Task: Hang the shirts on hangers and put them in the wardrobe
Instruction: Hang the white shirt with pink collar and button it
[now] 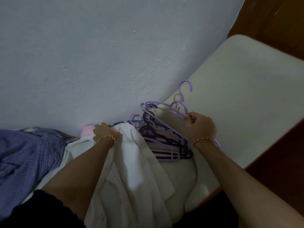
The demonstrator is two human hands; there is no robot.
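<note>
right hand (199,127) pinching top lilac hanger (179,102) clear of hanger pile (166,145); left hand (105,131) grips white shirt (131,162) by its top edge beside the pile, probably ready for threading; checked shirt (24,150) waits left

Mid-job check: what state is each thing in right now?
lilac hanger: tilted up, pinched by right hand.
hanger pile: lying tangled on the mattress.
white shirt: unhung, gripped by left hand.
checked shirt: unhung, lying crumpled at left.

Shirt (131,170) apparently hides blue hanger (117,123)
</note>
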